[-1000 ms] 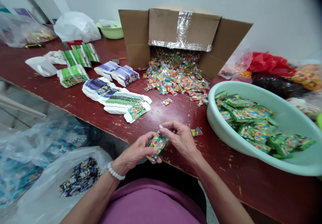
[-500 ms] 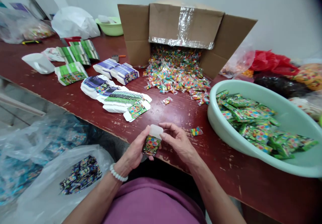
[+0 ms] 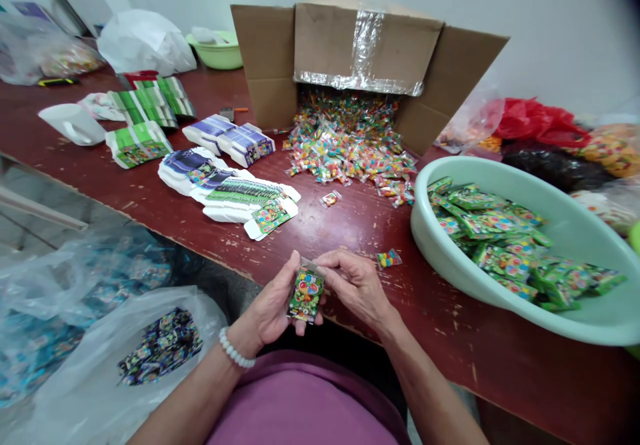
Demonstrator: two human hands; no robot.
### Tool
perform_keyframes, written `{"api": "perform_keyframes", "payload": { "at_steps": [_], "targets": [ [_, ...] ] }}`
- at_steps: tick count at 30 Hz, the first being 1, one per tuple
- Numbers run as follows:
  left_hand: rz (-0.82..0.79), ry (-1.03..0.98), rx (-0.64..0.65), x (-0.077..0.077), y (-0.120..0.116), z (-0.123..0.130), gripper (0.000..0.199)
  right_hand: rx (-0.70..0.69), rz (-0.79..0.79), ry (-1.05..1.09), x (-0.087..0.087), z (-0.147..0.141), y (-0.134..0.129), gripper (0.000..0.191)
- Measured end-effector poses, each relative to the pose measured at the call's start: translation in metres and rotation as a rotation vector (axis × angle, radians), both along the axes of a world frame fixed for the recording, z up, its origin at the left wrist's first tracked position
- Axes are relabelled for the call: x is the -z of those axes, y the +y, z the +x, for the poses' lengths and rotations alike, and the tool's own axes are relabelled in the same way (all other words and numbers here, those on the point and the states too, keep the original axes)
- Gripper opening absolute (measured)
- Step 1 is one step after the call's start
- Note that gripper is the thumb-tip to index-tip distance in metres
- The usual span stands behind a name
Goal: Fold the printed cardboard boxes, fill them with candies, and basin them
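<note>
A small green printed candy box (image 3: 305, 294) is gripped between the thumb and fingers of my left hand (image 3: 273, 305), just above the table's near edge. At the box's top end, the bent fingers and thumb of my right hand (image 3: 353, 282) press on the end flap, partly hiding it. Ahead of my hands, flat green cartons (image 3: 273, 217) lie in an overlapping row. A clear packet of colored candies (image 3: 389, 258) rests on the table to the right of my right hand.
A cardboard box (image 3: 367, 45) spills candy packets (image 3: 345, 155) onto the red table (image 3: 340, 228). At right stands a pale green basin (image 3: 425, 232) holding green boxes. Bundled cartons (image 3: 140, 144) and a white mug (image 3: 75, 124) are at left; an open plastic bag (image 3: 75, 392) sits below.
The white flap that stood up at the box's top is now folded down. My right fingers have moved in over that end, and the box has tilted to show its printed face.
</note>
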State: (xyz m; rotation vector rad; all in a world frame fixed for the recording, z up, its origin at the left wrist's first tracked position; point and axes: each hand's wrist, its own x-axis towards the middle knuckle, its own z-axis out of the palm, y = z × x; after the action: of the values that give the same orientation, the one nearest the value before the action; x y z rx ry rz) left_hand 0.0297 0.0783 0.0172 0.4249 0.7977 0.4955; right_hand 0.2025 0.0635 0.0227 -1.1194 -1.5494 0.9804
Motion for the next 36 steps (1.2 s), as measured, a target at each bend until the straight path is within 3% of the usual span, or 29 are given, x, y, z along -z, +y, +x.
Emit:
{"api": "perform_keyframes", "payload": {
  "at_steps": [4,9,16,19,22,25,30,31,34,36],
  "targets": [
    [-0.073,-0.064,0.070,-0.003,0.003,-0.004,0.060,-0.122,0.127,-0.049,-0.001,0.010,0.000,0.014],
    [-0.066,-0.039,0.043,-0.003,0.001,-0.002,0.057,-0.132,0.118,-0.086,-0.005,0.010,-0.002,0.013],
    [0.241,0.196,-0.099,0.001,-0.008,0.007,0.059,0.050,-0.169,-0.006,0.000,-0.006,-0.003,0.015],
    [0.259,0.248,-0.079,0.004,-0.009,0.007,0.069,0.002,-0.356,0.152,0.000,-0.005,0.000,0.019],
    [0.240,0.272,-0.066,0.006,-0.007,0.006,0.070,0.002,-0.403,0.200,-0.001,-0.004,0.004,0.017],
    [0.209,0.261,-0.055,0.007,-0.004,0.004,0.061,0.027,-0.268,0.053,-0.001,-0.004,0.004,0.013],
    [0.075,0.092,-0.103,0.004,0.001,0.002,0.034,-0.048,0.054,-0.199,0.002,-0.010,-0.008,0.012],
    [0.054,0.070,-0.146,0.003,0.001,0.003,0.028,-0.049,0.087,-0.249,0.004,-0.013,-0.011,0.020],
    [0.016,0.074,-0.317,0.004,0.002,0.005,0.018,-0.011,0.182,-0.476,0.009,-0.022,-0.021,0.070],
    [0.094,0.119,-0.389,0.008,0.001,0.006,0.019,0.004,0.213,-0.617,0.010,-0.026,-0.022,0.086]
  ]
}}
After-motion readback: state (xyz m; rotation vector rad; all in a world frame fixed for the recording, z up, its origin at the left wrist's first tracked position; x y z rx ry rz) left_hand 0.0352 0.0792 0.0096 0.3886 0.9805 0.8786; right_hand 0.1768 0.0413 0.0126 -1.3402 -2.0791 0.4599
